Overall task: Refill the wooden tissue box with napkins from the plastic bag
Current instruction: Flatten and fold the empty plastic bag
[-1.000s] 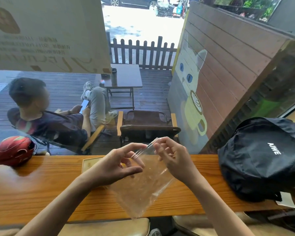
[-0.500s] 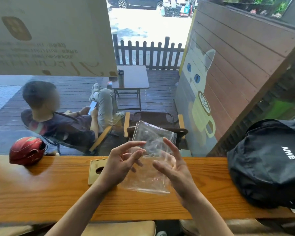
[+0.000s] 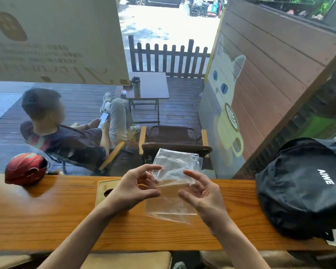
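Observation:
A clear plastic bag (image 3: pixel 171 206) lies folded on the wooden counter (image 3: pixel 47 216); its upper half stands up between my hands and it looks empty. My left hand (image 3: pixel 136 189) hovers at the bag's left edge with loosely curved fingers, thumb and index apart. On the right side, my right hand (image 3: pixel 200 193) has its fingertips touching the fold. Neither hand plainly pinches the bag. The wooden tissue box (image 3: pixel 103 186), with an oval slot in its top, sits just behind my left wrist and is mostly hidden by it.
A red helmet (image 3: pixel 25 168) rests at the counter's far left. A black backpack (image 3: pixel 303 187) fills the right end. Window glass runs along the counter's far edge; outside, a person sits in a chair (image 3: pixel 114 152).
The bag was held up and pinched at its top, then lowered onto the counter and folded. My fingers have loosened, and the view has shifted slightly.

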